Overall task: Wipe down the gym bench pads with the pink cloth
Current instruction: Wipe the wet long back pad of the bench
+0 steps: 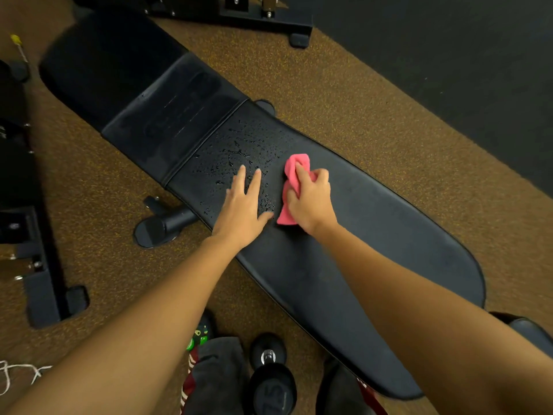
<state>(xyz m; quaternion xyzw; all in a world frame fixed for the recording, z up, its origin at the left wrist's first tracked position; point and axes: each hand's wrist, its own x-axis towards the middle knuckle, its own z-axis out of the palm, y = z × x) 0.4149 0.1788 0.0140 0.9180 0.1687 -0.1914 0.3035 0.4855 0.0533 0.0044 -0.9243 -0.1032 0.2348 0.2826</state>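
Observation:
A long black bench pad (374, 241) runs diagonally from lower right to the middle. Beyond a seam lie a second black pad section (173, 115) and a further pad (104, 58) at the upper left. Water droplets (239, 154) bead on the long pad near the seam. My right hand (311, 199) is closed on a bunched pink cloth (294, 167) and presses it onto the pad, just right of the droplets. My left hand (244, 205) lies flat on the wet patch, fingers spread, holding nothing.
A black dumbbell (272, 375) stands on the brown speckled floor by my feet. The bench's foot (158, 227) sticks out to the left. Black rack frames (45, 295) stand at left and a frame base (269, 22) at the top. Dark matting (449, 70) covers the upper right.

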